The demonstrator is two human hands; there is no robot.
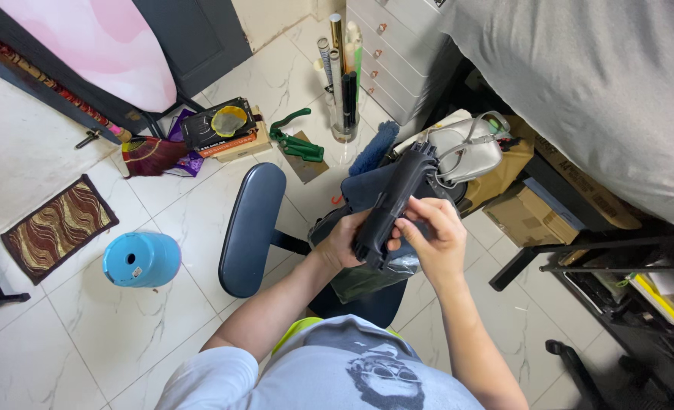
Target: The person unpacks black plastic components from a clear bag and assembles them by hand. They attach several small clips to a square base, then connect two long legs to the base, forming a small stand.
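Evidently stiff and light – the black plastic part (pixel 394 205), above the chair (pixel 250 228), gripped low by left hand (pixel 344 244) and right hand (pixel 437 241).

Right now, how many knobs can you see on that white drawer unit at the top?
5 knobs show down the front of the white drawer unit: at and. More may be hidden beyond the frame's top edge.

Two bare forearms reach forward, left hand (pixel 342 244) and right hand (pixel 437 241) close together, fingers (pixel 413 228) curled in a grip.
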